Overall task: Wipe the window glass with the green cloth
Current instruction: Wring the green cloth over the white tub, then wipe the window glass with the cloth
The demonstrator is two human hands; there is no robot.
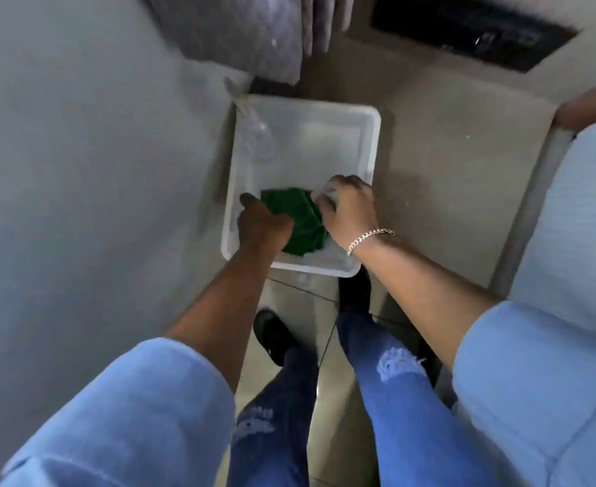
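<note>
A crumpled green cloth lies in the near end of a white rectangular plastic tub on the floor. My left hand grips the cloth's left side. My right hand, with a chain bracelet on the wrist, grips its right side. Both hands reach down into the tub, and the cloth is bunched between them. A clear plastic bottle lies tilted at the tub's far left corner. No window glass shows in this view.
A grey wall runs along the left, close to the tub. A dark floor vent sits at the top right. Grey curtain fabric hangs at the top. My feet in black shoes stand on tiled floor just before the tub.
</note>
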